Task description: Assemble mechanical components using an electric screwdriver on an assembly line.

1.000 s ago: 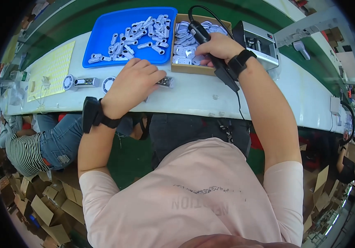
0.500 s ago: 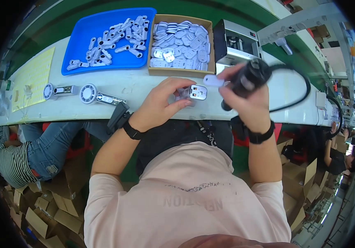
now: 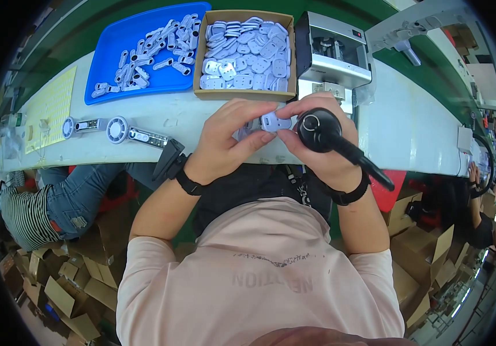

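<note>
Over the near edge of the bench my two hands meet. Fingers and thumb of my left hand [image 3: 223, 141] close round a small clear and white plastic housing [image 3: 248, 128], partly hidden by the fingers. My right hand [image 3: 331, 161] pinches a white plastic cover [image 3: 271, 121] against the housing's end. Also in my right palm is a black corded electric screwdriver [image 3: 319, 130], its rear end facing up and its tip out of sight. Whether the cover is seated on the housing I cannot tell.
Behind my hands stand a carton [image 3: 247, 96] of white covers, a blue tray [image 3: 105, 66] of small white parts, and a silver-black machine [image 3: 340, 73]. Two handheld fans [image 3: 117, 130] lie left, near a yellow sheet [image 3: 52, 109]. A seated person [image 3: 46, 207] is close at left.
My right hand has moved left with the screwdriver and cover, bringing the cover to the housing in my left hand. The screwdriver has tilted, its cord end now toward me.
</note>
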### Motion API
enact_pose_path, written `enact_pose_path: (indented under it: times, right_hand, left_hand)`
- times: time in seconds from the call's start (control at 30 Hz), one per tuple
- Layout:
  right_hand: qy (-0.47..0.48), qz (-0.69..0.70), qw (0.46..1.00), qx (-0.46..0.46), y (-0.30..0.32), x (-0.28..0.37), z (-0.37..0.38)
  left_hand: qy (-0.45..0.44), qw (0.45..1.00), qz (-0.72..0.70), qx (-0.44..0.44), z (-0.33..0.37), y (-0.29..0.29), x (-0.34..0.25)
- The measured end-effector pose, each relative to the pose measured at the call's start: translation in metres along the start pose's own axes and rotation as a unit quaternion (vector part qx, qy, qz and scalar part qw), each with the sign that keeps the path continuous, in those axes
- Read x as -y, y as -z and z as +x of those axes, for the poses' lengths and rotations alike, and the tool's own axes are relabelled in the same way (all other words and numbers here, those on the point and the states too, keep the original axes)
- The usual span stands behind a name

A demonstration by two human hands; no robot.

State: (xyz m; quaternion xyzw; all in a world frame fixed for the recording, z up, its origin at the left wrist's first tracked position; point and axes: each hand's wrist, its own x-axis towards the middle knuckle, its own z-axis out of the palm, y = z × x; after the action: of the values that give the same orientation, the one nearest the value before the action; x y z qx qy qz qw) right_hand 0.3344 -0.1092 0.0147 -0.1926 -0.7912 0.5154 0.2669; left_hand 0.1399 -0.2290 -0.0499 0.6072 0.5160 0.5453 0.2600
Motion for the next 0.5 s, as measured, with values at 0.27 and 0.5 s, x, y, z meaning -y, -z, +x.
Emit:
enact_pose_path:
  times: [0.27, 0.5]
  right_hand:
    - [0.091, -0.034, 0.994, -0.045, -0.030, -0.005, -0.006]
    - [0.164, -0.110, 0.976, -0.089, -0.032, -0.018, -0.016]
  left_hand:
    - [-0.023, 0.958, -0.278, -0.067, -0.013, -0.028, 0.018]
    - [-0.074, 0.984, -0.159, 0.022, -0.012, -0.019, 0.031]
